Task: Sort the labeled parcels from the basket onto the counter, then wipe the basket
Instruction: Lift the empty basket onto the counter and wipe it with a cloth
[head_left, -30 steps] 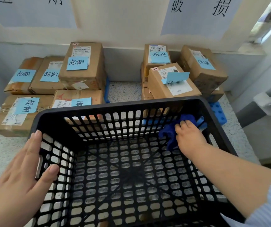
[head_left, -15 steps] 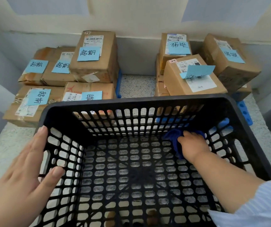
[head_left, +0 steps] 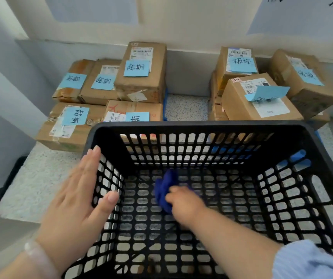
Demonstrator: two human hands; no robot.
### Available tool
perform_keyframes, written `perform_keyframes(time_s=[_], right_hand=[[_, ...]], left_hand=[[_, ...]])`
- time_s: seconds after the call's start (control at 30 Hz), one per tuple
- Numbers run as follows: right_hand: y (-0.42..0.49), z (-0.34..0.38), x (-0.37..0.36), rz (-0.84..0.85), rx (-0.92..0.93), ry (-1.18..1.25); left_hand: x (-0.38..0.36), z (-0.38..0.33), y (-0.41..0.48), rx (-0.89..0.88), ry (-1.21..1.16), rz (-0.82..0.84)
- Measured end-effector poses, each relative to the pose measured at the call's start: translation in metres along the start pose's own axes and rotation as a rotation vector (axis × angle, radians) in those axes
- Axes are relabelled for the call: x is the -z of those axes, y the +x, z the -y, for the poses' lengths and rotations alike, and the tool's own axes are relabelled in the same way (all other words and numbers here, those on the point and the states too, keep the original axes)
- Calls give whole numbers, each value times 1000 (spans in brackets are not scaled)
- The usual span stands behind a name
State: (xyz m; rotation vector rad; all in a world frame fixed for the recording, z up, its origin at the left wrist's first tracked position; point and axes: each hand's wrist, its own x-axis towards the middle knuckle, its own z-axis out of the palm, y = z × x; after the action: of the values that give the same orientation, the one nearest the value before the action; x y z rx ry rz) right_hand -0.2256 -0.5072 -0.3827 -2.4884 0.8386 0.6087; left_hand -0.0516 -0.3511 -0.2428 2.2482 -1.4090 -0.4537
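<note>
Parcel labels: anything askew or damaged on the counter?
Yes. The blue note on the front right parcel sits skewed and lifted, covering part of its shipping label. The front left parcel shows crumpled, torn tape.

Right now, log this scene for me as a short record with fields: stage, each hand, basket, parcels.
stage: wiping; no parcel in the basket
basket: black mesh, on the counter
left hand: fingers straight, rests flat on the basket's left wall
right hand: inside the basket, grips the blue cloth low against the floor
parcels: left group and right group, labeled, on the counter beyond the basket
</note>
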Motion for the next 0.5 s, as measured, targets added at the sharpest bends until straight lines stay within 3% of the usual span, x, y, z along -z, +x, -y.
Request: perform_keyframes(time_s=[0.1,0.2,0.37,0.5], right_hand=[[-4,37,-2,229,139,-114],[-18,40,5,354,107,-85],[-47,14,54,188,-218,483],[-82,-7,88,16,-243,894]], left_hand=[[0,0,0,9,32,4],[-2,0,-2,17,70,29],[0,-2,1,8,185,64],[1,-20,0,-61,364,66]])
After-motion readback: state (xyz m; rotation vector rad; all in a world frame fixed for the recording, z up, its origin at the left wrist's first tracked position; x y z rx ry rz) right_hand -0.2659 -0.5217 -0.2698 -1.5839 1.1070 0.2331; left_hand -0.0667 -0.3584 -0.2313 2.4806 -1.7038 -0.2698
